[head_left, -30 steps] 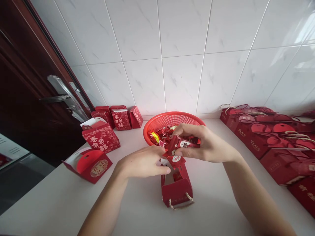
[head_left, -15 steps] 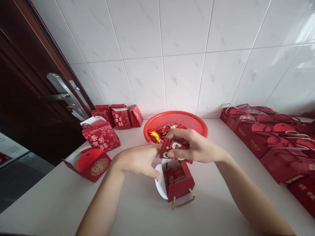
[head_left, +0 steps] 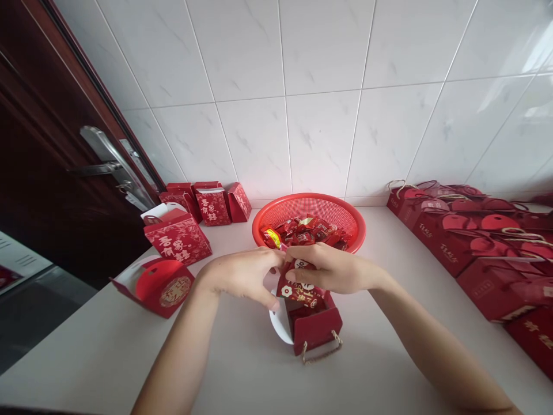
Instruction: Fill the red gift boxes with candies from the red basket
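A small red gift box (head_left: 317, 330) sits open on the white table, with its white-lined flap (head_left: 281, 324) folded out to the left and a twisted rope handle at the front. My left hand (head_left: 244, 279) grips the box on that side, its thumb against the flap and its fingertips partly hidden at the back edge. Pinched in my right hand (head_left: 330, 268) is a red wrapped snack packet (head_left: 294, 290) with white flowers and lettering, tilted over the box opening. The packet covers much of the box's inside.
Behind my hands stands a red plastic basket (head_left: 309, 202) of wrapped sweets (head_left: 319, 229). Several red boxes (head_left: 177, 239) are at the left, one open box (head_left: 166, 288) nearest. Rows of red handled boxes (head_left: 453, 242) line the right. A tiled wall (head_left: 319, 138) closes the back.
My right hand has moved down and slightly left, bringing the packet from above the box's back edge to its opening. More sweets in the basket show now. My left hand stays at the flap.
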Motion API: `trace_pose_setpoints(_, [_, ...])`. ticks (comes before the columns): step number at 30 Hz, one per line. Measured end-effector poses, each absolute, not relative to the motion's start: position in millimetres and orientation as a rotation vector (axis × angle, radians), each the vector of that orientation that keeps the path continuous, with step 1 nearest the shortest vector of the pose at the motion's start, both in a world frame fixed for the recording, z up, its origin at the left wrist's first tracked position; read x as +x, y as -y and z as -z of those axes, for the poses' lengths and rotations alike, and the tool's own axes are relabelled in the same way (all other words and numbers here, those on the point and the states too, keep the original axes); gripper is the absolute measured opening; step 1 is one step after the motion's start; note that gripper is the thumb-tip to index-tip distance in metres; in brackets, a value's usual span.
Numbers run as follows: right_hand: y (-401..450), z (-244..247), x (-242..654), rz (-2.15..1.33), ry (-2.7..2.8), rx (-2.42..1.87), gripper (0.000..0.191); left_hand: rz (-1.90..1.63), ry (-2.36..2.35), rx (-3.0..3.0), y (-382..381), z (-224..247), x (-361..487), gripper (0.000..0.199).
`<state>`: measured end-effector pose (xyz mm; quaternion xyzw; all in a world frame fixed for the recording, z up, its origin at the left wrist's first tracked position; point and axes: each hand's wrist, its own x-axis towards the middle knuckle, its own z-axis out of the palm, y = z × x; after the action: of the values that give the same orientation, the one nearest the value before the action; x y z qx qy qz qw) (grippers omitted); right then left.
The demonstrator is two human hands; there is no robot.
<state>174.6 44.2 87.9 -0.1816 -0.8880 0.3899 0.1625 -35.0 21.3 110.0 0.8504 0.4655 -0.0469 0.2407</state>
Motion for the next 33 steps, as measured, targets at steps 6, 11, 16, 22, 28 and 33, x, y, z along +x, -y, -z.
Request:
trace_pose_setpoints(6, [-35.6,-94.4,184.3,-0.711,2.765,-1.111,0.017,0.144,-1.202,2.285,-19.7,-113.3,-30.4,0.068])
trace_pose_setpoints(11, [-29.9,-90.0,178.8,-0.799,2.873,-0.891,0.019,0.217,-1.277,2.294,-19.0,-113.5,-28.1,0.061])
trace_pose_setpoints(16, [-33.6,-87.3,176.4,-0.743,2.877,-0.909,0.024,0.223,-1.259,2.318,-18.6,-114.4,-28.4,0.057])
trace_pose_setpoints(22, [-35.4,-87.5,175.6,-0.725,2.79,-0.959,0.021,0.206,-1.22,2.311,-17.5,-116.1,-26.1,0.055])
trace_pose_setpoints(28, [-34.1,-85.8,176.5,-0.836,2.835,-0.981,0.013,0.2,-1.275,2.299,-17.5,-114.8,-27.3,0.057])
trace_pose_setpoints(33, [-37.1,-85.3,178.1,-0.952,2.922,-0.872,0.02,0.18,-1.224,2.337,-18.6,-113.8,-28.9,0.058])
